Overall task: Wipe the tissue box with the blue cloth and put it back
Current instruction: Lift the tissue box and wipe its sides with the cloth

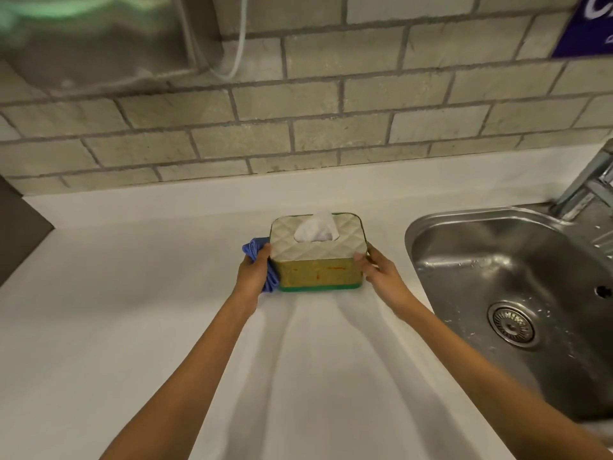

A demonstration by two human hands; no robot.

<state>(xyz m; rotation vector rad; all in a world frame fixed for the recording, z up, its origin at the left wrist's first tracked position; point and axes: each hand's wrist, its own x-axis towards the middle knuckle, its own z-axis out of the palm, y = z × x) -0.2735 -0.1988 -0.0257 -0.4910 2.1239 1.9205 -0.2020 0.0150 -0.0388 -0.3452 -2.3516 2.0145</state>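
The tissue box stands on the white counter, near the back wall. It has a quilted cream lid, a yellow-green side with red marks and a green base. A white tissue pokes out of its top. My left hand presses the folded blue cloth against the box's left side. My right hand grips the box's right side, thumb on the front corner. Part of the cloth is hidden behind my left hand.
A steel sink with a drain lies right of the box, and a faucet rises at its back corner. A brick-tile wall runs behind the counter. A dark surface borders the counter at far left.
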